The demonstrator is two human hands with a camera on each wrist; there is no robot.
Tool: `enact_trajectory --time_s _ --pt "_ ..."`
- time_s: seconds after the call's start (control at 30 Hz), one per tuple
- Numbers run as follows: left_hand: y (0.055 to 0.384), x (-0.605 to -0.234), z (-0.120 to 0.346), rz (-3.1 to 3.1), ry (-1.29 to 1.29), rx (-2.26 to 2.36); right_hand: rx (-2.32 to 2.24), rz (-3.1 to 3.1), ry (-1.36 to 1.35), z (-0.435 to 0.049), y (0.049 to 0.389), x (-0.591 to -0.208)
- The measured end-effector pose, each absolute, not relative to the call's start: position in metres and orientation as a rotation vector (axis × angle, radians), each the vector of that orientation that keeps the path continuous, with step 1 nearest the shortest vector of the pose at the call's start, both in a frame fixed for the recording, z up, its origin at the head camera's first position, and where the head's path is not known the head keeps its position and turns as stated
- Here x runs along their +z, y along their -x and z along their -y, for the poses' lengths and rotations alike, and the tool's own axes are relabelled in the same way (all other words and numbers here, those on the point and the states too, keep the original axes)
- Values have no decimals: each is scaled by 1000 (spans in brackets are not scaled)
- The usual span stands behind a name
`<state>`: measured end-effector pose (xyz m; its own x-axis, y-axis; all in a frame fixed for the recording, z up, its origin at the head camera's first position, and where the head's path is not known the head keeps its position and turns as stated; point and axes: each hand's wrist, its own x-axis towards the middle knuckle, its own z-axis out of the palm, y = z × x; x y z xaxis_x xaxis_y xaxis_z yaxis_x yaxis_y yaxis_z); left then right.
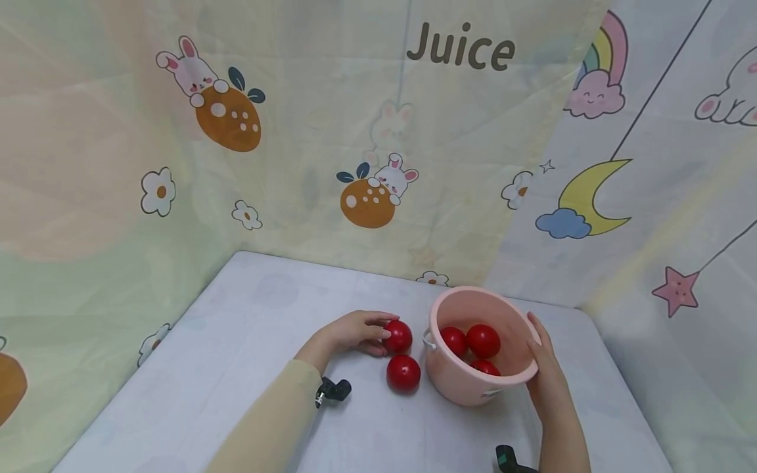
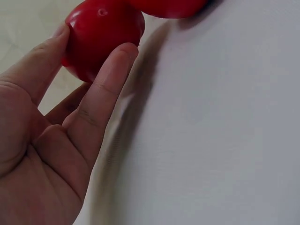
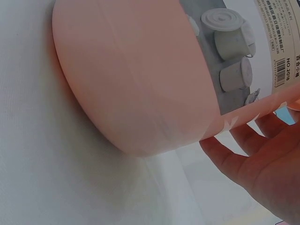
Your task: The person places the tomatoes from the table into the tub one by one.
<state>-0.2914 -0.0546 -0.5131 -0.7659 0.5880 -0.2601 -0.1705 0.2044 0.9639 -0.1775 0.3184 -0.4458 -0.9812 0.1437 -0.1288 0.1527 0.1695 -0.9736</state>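
In the head view, my left hand (image 1: pixel 359 332) has its thumb and fingers around a glossy, tomato-like red ball (image 1: pixel 398 337). The left wrist view shows that same red ball (image 2: pixel 104 35) between thumb and fingertips. A second red ball (image 1: pixel 403 374) lies on the table just in front of it. To the right stands a pink bucket (image 1: pixel 464 384) with three red balls (image 1: pixel 483 341) visible inside. My right hand (image 1: pixel 550 374) holds the bucket at the right side of its rim. Fingers (image 3: pixel 225 157) touch the outer wall in the right wrist view.
A white table (image 1: pixel 284 295) carries everything, with patterned cloth (image 1: pixel 331 118) hanging behind and at both sides. The bucket's handle attachment (image 1: pixel 428 339) sticks out toward the left hand. A printed label (image 3: pixel 253 51) covers part of the bucket's wall.
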Motion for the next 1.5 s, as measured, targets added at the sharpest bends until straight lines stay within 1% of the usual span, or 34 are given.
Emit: enact_trajectory --time_s 0.33,0.57,0.77,1.1,1.37,1.5 --pt "309 -474 55 -1989 -489 1565 -1995 -2407 -288 -319 176 -445" --pt "321 -435 48 -2014 -542 1580 -1997 -2400 -278 -319 176 -445" --pt "326 -404 34 -2030 -669 1552 -1999 -2390 -279 -320 177 -445" --pt "319 -357 -5 -2047 -801 1465 -1984 -2383 -297 -319 177 -444" --pt "309 -340 -44 -1999 -877 1292 -1979 -2383 -286 -319 177 -445" --pt "304 -336 -61 -1988 -870 1225 -1979 -2371 -289 -319 178 -444"
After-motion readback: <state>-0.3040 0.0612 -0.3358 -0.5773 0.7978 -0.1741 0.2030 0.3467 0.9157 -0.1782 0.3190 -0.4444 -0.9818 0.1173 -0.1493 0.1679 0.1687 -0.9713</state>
